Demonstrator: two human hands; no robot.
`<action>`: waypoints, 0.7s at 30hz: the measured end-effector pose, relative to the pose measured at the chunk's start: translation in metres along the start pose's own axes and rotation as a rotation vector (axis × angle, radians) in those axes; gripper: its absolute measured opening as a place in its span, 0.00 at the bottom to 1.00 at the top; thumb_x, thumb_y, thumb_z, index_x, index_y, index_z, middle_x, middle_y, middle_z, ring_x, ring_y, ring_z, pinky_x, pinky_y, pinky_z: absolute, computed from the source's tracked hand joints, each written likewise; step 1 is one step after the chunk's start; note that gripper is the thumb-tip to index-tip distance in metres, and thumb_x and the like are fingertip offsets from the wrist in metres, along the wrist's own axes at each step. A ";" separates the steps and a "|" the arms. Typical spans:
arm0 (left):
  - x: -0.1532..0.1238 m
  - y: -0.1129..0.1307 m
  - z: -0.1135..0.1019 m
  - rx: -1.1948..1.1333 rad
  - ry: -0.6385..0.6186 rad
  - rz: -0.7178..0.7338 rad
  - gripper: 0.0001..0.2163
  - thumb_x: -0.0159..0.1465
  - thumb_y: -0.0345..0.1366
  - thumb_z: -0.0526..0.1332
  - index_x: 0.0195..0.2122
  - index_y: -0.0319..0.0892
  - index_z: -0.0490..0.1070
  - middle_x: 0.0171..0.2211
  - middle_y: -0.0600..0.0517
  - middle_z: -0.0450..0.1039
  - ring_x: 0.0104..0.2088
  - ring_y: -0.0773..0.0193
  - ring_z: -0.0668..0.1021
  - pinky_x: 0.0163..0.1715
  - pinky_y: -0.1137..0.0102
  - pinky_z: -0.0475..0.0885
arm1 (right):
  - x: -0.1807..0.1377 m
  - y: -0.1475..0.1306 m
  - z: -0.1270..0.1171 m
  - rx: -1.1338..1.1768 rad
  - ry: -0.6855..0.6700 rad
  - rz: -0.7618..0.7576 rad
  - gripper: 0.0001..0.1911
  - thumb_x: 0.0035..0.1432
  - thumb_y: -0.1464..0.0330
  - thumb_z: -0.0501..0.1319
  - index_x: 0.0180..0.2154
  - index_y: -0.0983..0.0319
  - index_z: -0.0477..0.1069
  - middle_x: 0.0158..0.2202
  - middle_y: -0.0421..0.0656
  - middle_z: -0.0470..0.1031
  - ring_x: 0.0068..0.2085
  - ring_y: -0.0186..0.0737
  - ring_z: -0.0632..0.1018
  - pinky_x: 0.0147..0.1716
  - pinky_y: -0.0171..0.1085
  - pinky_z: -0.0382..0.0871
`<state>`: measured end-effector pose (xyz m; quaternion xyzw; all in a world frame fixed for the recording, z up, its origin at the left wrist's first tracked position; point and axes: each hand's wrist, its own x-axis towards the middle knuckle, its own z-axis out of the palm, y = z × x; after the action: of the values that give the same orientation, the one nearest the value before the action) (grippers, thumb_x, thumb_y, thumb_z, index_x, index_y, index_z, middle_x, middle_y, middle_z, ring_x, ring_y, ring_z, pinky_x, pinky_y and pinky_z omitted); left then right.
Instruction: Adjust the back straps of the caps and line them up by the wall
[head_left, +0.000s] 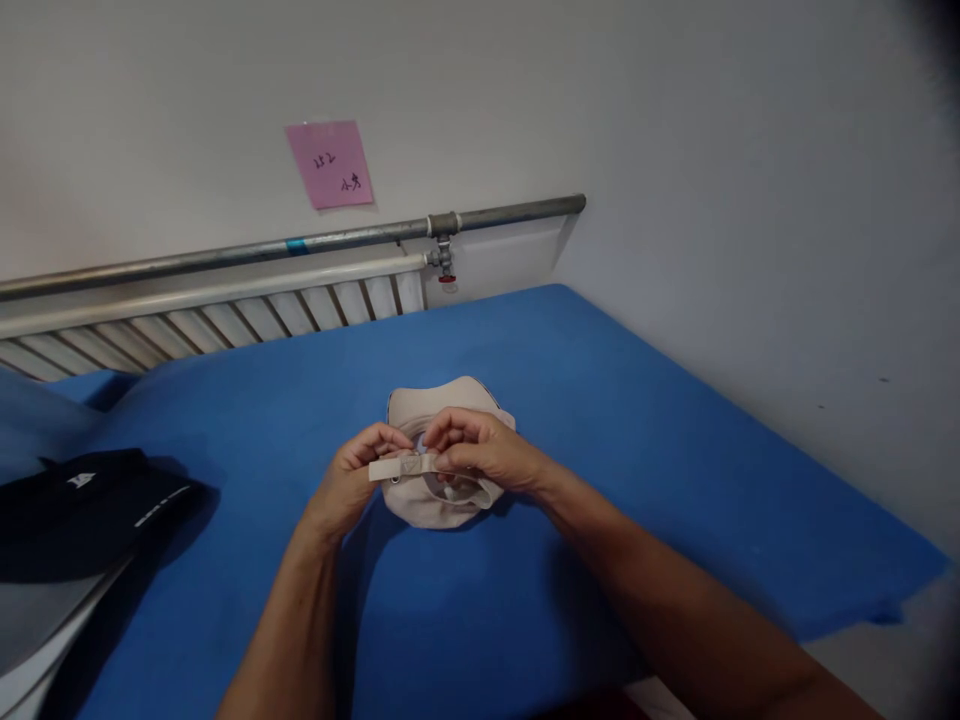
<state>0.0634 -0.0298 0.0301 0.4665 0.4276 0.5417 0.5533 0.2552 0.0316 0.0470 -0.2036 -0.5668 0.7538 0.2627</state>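
Note:
A beige baseball cap (435, 513) lies on the blue-covered table (465, 620), its brim pointing away from me and its back opening toward me. Its adjustable strap (385, 469) runs across the back, with the loose end sticking out to the left past a buckle. My left hand (362, 462) pinches the strap by the buckle from the left side. From the right, my right hand (480, 447) grips the strap between thumb and fingers, close to my left fingertips. The fingers partly hide the cap's inside.
Dark and light caps (82, 510) lie together at the left edge. Behind the table run a white radiator (285, 312) and a metal pipe (375, 235) with a red-handled valve (447, 280). A pink note (330, 165) hangs on the wall; another wall borders the right side.

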 end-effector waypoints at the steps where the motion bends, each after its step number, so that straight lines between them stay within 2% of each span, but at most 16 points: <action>1: 0.000 0.000 0.000 -0.003 -0.005 0.001 0.07 0.53 0.36 0.71 0.31 0.43 0.76 0.28 0.55 0.77 0.27 0.71 0.76 0.31 0.77 0.69 | 0.000 0.000 0.001 -0.004 0.002 0.002 0.11 0.44 0.75 0.62 0.35 0.62 0.70 0.24 0.36 0.73 0.24 0.29 0.74 0.22 0.27 0.64; 7: 0.001 -0.001 0.001 -0.001 0.037 0.028 0.08 0.51 0.35 0.71 0.31 0.42 0.76 0.26 0.55 0.76 0.25 0.72 0.74 0.27 0.78 0.67 | -0.001 -0.003 0.007 -0.070 0.030 0.055 0.09 0.45 0.74 0.61 0.33 0.62 0.69 0.22 0.34 0.69 0.21 0.29 0.72 0.16 0.26 0.62; 21: 0.000 0.002 0.007 0.107 0.059 0.040 0.06 0.52 0.34 0.70 0.30 0.42 0.75 0.26 0.55 0.74 0.25 0.71 0.72 0.27 0.76 0.65 | -0.001 -0.002 0.010 -0.059 0.094 -0.033 0.08 0.48 0.70 0.64 0.31 0.62 0.67 0.20 0.32 0.68 0.16 0.25 0.66 0.13 0.25 0.59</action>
<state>0.0694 -0.0300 0.0336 0.4878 0.4628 0.5423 0.5038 0.2509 0.0241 0.0517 -0.2370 -0.5790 0.7220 0.2954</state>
